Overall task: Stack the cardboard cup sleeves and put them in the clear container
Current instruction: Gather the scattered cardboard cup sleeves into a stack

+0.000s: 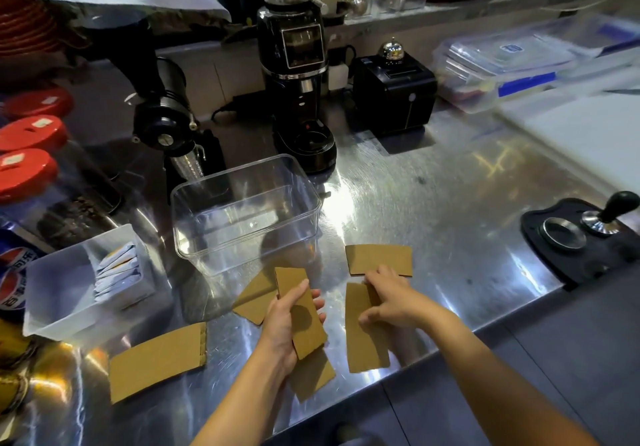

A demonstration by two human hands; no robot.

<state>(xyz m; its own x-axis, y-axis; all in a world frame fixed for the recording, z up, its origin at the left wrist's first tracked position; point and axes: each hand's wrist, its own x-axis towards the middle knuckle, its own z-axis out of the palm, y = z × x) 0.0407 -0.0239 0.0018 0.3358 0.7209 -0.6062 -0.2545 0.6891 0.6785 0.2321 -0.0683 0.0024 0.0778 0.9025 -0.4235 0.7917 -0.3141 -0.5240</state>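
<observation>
- My left hand grips a flat brown cardboard cup sleeve, thumb over its top face, fingers curled under its right edge; the sleeve tilts away from me.
- Directly beneath that hand lies a second brown sleeve, its near corner close to the counter's front edge.
- My right hand presses down on a long brown sleeve lying flat; fingertips pinch its upper end, thumb spread to the left. Whether it is lifted off the surface, I cannot tell.
- A larger sleeve with a corrugated end lies alone at the near left, bare steel on its right side.
- Another sleeve sits partly behind my left hand, just before the container.
- One curved sleeve lies beyond my right fingers, touching or nearly so.
- The clear rectangular plastic container stands upright beyond the sleeves, with no sleeves inside.
- The stainless steel counter offers open room to the right of the container.
- A black coffee grinder stands behind the container.
</observation>
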